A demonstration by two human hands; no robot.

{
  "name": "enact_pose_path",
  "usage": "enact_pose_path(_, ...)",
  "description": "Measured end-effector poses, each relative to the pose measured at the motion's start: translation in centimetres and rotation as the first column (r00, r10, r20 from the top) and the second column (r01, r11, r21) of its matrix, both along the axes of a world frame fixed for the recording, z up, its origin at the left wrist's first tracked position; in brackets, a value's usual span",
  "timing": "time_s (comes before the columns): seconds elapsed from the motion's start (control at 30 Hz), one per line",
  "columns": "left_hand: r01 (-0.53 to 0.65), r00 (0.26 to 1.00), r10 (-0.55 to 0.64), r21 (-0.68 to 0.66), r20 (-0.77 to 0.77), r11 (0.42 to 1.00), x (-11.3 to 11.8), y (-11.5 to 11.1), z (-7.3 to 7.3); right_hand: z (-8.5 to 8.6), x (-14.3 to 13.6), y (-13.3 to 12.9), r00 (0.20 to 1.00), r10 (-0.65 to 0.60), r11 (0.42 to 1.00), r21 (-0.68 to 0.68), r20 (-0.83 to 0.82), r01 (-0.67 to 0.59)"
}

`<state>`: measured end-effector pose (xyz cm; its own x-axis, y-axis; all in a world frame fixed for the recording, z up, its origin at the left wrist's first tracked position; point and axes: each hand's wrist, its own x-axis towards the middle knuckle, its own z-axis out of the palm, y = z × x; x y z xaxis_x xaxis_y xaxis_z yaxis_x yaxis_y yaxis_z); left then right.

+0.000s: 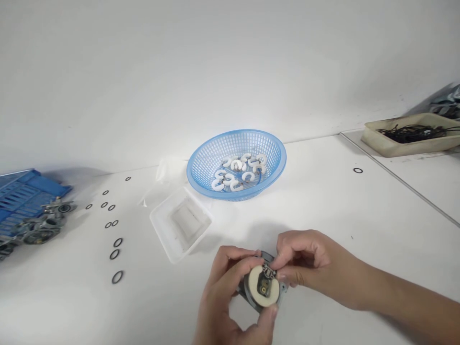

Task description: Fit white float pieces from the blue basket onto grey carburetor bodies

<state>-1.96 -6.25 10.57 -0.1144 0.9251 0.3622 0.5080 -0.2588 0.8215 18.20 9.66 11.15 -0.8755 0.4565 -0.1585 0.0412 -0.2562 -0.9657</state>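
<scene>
My left hand [235, 297] is wrapped around a grey metal carburetor [247, 286], tilted toward me just above the table. A cream-white C-shaped float [273, 291] sits on its open face, with brass jets [264, 289] showing in the float's gap. My right hand [305, 261] comes in from the right, thumb and forefinger pinched at the float's metal hinge [268, 272]. Whatever is between those fingertips is too small or too hidden to name. More white floats [229, 179] lie in a blue mesh basket [201, 186] beyond my hands.
A white plastic tray [161, 230] stands left of my hands. Several black rubber rings [117, 277] are scattered further left, with one ring [358, 170] at the right. Other carburetors [41, 230] lie by a blue crate [25, 196]. A cream bin [391, 149] holds dark wiry parts.
</scene>
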Motion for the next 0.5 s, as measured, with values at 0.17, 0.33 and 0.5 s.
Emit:
enact_pose_path(0.17,-0.065,0.992,0.07,-0.052,0.109,0.997,0.78,-0.27,0.0,-0.21,-0.05,-0.07,1.0,-0.014,1.0,0.0,0.019,0.014)
enact_pose_path(0.33,-0.021,0.971,0.048,-0.115,0.235,0.993,0.85,-0.51,-0.27,-0.26,0.03,0.02,1.0,0.013,1.0,0.005,0.014,-0.013)
enact_pose_path(0.5,-0.043,0.951,0.086,-0.146,0.298,0.988,1.13,-0.48,-0.71,0.46,0.61,0.47,0.998,0.062,0.997,0.05,0.01,-0.062)
